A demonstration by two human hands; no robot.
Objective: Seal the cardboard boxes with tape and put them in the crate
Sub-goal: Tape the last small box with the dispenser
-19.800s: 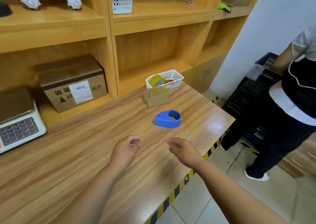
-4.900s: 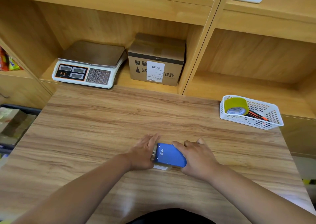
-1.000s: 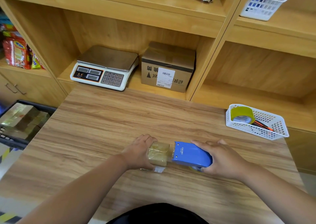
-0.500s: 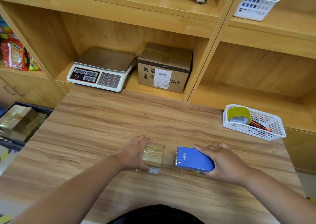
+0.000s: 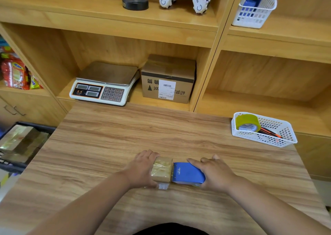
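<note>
A small cardboard box (image 5: 161, 169) with shiny tape over its top rests on the wooden table (image 5: 125, 136), near the front edge. My left hand (image 5: 142, 168) grips its left side and holds it in place. My right hand (image 5: 214, 173) covers the blue tape dispenser (image 5: 187, 173), whose front edge touches the box's right side. At the far left, below table height, stands the black crate (image 5: 10, 165) with several taped boxes inside.
A white basket (image 5: 284, 136) with a yellow-green tape roll (image 5: 247, 122) sits at the table's back right. A weighing scale (image 5: 105, 84) and a bigger labelled carton (image 5: 168, 79) fill the shelf behind. Snack packets (image 5: 15, 73) lie at the left.
The dispenser has come back left against the box, closing the gap of stretched tape seen half a second ago. My left hand stays on the box.
</note>
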